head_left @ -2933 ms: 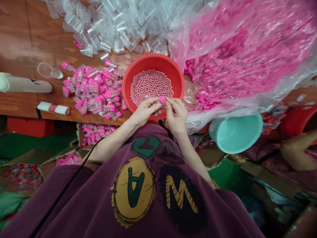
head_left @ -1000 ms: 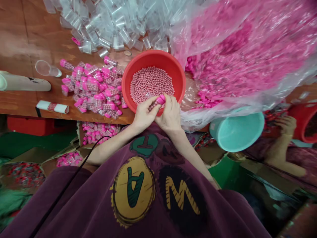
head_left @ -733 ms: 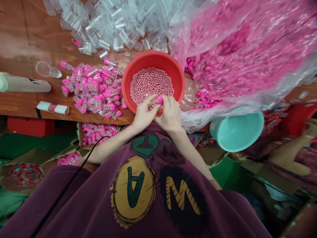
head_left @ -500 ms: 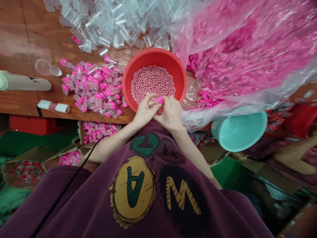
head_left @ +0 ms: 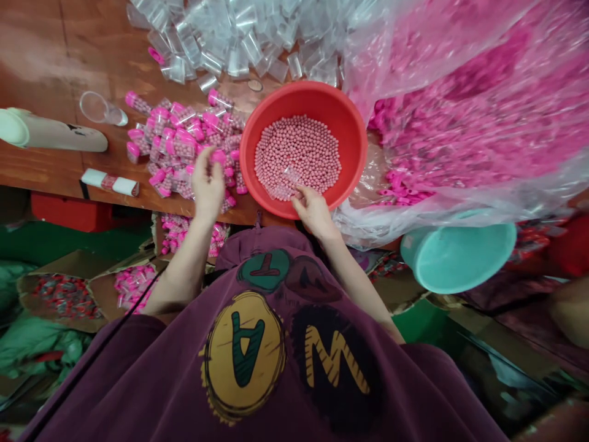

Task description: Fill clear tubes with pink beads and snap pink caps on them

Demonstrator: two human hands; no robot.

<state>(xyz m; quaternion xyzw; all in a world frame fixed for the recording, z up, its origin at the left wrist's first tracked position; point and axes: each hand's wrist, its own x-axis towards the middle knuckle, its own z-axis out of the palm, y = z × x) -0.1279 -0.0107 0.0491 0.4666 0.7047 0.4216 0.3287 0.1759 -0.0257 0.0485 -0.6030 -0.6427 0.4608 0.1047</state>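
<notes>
My left hand (head_left: 208,187) is over the right part of a pile of small clear containers (head_left: 181,144) filled with pink beads and closed with pink caps. Its fingers are apart, and one pink cap lies right at the fingertips. Over the near side of the red bowl (head_left: 353,147), my right hand (head_left: 315,212) pinches a small clear container (head_left: 281,191) at the surface of the pink beads (head_left: 299,144). Another clear container (head_left: 291,174) shows on the beads just beyond it.
Empty clear containers (head_left: 239,40) are heaped behind the bowl. Pink parts (head_left: 469,123) fill a plastic bag at right. A teal basin (head_left: 464,258) sits below it. At left are a pale bottle (head_left: 64,132) and a white packet (head_left: 110,182). Another person's arm (head_left: 570,310) shows far right.
My hands have parted. The left one has moved left from the bowl's near edge to the capped pile, and the pink-capped piece is gone from between them. The right one now pinches a clear container.
</notes>
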